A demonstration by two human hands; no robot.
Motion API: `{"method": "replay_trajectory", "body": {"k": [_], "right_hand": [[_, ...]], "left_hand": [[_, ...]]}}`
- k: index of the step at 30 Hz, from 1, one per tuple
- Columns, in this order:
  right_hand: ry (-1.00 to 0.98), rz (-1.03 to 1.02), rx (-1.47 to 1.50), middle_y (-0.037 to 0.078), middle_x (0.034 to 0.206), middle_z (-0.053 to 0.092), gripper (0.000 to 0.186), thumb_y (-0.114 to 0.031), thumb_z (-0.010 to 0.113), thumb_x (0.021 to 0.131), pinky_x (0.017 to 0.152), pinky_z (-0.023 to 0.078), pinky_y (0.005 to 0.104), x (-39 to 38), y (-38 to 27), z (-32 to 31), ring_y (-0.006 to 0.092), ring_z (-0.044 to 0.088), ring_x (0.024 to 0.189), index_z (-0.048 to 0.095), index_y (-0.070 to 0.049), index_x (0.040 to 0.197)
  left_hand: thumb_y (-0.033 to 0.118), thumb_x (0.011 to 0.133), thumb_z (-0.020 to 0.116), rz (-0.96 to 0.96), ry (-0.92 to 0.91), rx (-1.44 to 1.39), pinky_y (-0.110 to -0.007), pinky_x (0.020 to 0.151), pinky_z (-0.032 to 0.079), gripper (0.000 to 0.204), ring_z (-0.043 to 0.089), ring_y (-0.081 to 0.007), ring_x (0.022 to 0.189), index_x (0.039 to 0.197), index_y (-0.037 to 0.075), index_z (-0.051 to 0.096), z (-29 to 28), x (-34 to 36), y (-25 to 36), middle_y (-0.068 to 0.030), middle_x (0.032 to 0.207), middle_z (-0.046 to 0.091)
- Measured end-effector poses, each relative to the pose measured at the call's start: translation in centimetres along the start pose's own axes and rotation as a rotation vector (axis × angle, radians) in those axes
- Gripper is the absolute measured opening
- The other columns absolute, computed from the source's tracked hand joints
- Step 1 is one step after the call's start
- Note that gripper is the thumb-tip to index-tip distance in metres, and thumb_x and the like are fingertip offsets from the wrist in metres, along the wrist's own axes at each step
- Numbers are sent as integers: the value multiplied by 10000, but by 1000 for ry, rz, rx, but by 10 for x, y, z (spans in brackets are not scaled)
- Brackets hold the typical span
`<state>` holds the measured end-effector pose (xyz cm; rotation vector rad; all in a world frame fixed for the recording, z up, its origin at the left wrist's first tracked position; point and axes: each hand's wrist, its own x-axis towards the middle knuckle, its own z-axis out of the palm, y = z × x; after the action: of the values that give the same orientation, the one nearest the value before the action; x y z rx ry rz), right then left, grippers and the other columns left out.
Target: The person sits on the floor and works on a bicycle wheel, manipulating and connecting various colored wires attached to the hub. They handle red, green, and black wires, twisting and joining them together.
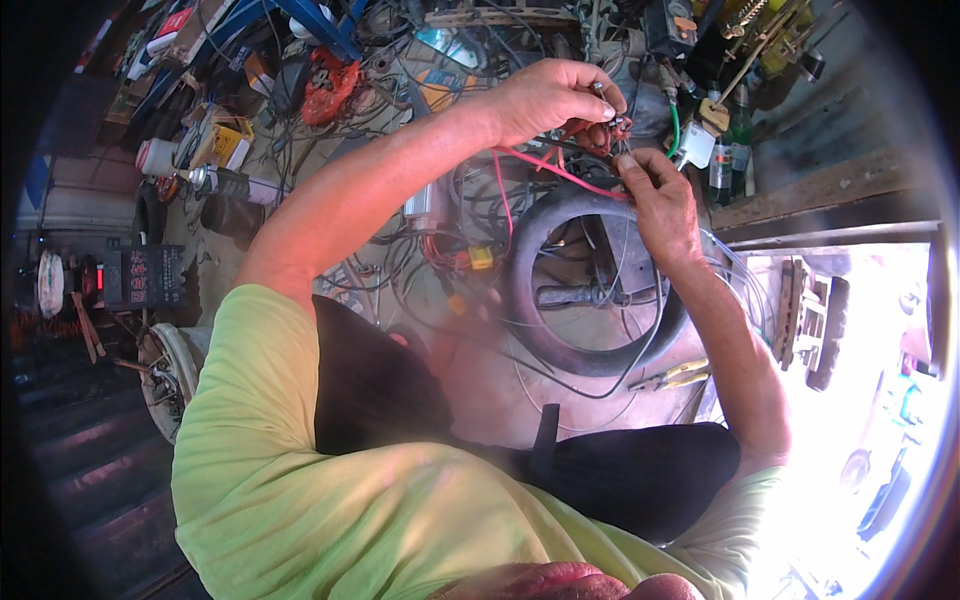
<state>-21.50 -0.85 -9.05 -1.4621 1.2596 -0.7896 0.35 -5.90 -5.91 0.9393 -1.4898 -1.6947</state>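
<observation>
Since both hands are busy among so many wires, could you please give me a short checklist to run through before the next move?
1. Left hand on the small reddish bundle: ok, its fingers are closed at it.
2. Right hand grip: cannot tell; its fingertips are beside the bundle, but what they pinch is too small to make out.
3. Red cable clear of the hands: not ok, it runs up to the right hand.
4. Pliers set down: ok, they lie near the black tire.
5. Floor free of loose cables: not ok, they lie tangled around the tire.
</observation>
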Motion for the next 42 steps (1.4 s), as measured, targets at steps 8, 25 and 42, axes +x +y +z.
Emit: {"method": "replay_trajectory", "body": {"k": [8,25,42], "right_hand": [[96,-185,157,80,1020,711,292,-210,659,924,874,492,279,5,-2,-7,138,645,943,675,-2,1130],[116,-25,366,41,867,672,176,-156,666,895,701,476,244,9,-6,-11,99,609,749,662,-6,986],[92,-147,175,73,917,702,215,-116,612,860,722,519,273,7,1,-6,115,646,802,655,19,1022]], "left_hand": [[148,948,617,0,-24,85,-294,700,532,215,672,-149,788,1096,-8,629,9,-3,7,-89,980,716],[129,866,702,436,143,724,-293,800,541,260,659,-175,950,1116,63,677,17,-4,11,-83,1123,640],[40,740,706,780,184,1207,-391,820,504,114,597,-302,995,823,69,634,39,-13,15,-98,1136,589]]}}
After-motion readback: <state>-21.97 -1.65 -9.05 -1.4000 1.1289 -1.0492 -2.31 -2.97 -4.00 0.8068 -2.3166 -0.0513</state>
